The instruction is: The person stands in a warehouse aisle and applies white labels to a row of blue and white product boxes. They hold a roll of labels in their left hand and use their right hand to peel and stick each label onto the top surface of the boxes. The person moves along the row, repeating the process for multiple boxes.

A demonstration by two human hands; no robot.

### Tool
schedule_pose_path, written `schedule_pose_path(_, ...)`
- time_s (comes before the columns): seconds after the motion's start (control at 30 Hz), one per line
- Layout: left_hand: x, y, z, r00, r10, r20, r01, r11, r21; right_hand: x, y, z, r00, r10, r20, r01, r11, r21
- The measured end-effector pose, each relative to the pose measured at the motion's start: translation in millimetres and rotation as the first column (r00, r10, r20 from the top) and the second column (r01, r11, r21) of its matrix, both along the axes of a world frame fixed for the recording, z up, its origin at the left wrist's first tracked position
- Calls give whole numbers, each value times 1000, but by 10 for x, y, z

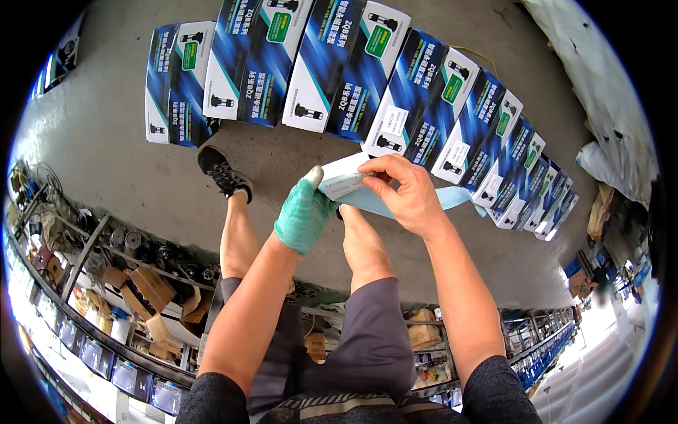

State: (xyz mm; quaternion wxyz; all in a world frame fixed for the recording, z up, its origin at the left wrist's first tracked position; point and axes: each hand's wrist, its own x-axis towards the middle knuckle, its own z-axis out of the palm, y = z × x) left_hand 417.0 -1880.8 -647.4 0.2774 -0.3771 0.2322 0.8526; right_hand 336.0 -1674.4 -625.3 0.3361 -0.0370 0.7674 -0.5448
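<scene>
My left hand (305,215), in a green knitted glove, grips a strip of white printed labels (342,186) near its left end. The strip's light-blue backing (454,197) hangs in a curve behind my bare right hand (409,194) and trails off to the right. With thumb and forefinger, my right hand pinches the upper edge of the strip. Just beyond my hands stands a curving row of blue-and-white cartons (353,83) printed with pump pictures. One white sticker (395,119) sits on a middle carton, and another sticker (457,152) is on a carton to its right.
The cartons stand on a grey concrete floor (268,166). My left foot, in a dark shoe (224,172), is close to the row. Metal shelving (85,258) with open cardboard boxes (150,288) and parts lies at lower left. A whitish sheet (590,85) covers something at right.
</scene>
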Motion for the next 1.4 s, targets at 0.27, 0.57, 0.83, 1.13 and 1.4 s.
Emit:
schedule_pose_path(0.27, 179, -504, -584, 922, 135, 364, -150, 989, 14, 210, -721, 78, 925, 28, -379, 2, 997, 79)
schedule_pose_path(0.57, 642, -2008, -921, 845, 139, 516, 142, 873, -467, -16, -1888, -1230, 251, -837, 487, 968, 212, -134)
schedule_pose_path(0.83, 989, -2642, -951, 887, -70, 456, 263, 889, -375, -54, -2239, -2427, -147, -844, 515, 989, -125, 79)
schedule_pose_path(1.13, 775, -2639, -895, 883, -33, 467, 210, 920, -332, -91, -2189, -2486, 26, -976, 215, 902, 116, 416)
schedule_pose_path(1.4, 796, -2675, -895, 942, -41, 334, 158, 930, -332, -325, -1872, -2235, 431, -733, 525, 783, 594, 185)
